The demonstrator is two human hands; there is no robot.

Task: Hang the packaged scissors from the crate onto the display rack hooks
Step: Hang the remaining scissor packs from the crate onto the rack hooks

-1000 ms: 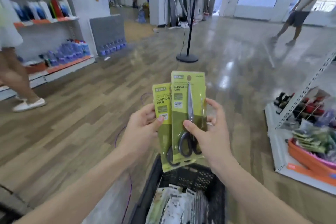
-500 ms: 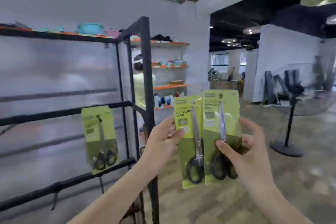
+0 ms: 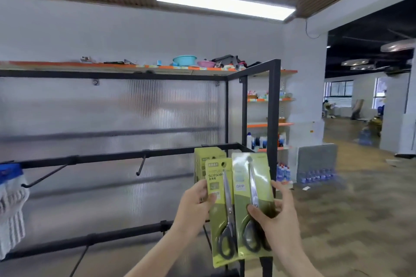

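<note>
I hold two green scissors packs upright in front of the black display rack (image 3: 139, 155). My left hand (image 3: 193, 207) pinches the left pack (image 3: 221, 216) by its left edge. My right hand (image 3: 276, 216) grips the right pack (image 3: 252, 191), thumb across its front, overlapping the left one. Behind them more green scissors packs (image 3: 206, 159) hang on the rack's middle bar at the right end. Two bare hooks stick out of that bar: a short one (image 3: 141, 165) and a long one (image 3: 45, 175) further left. The crate is out of view.
A blue-and-white pack of cloth items (image 3: 11, 204) hangs at the rack's left end. A ribbed translucent panel backs the rack. Orange shelves with bottles (image 3: 267, 139) stand behind the rack's right post (image 3: 273, 119). Open wooden floor stretches to the right.
My view has swung from the crate and floor up to the rack, which now fills the left. Both hands keep the two packs, now close to the hanging packs on the middle bar.
</note>
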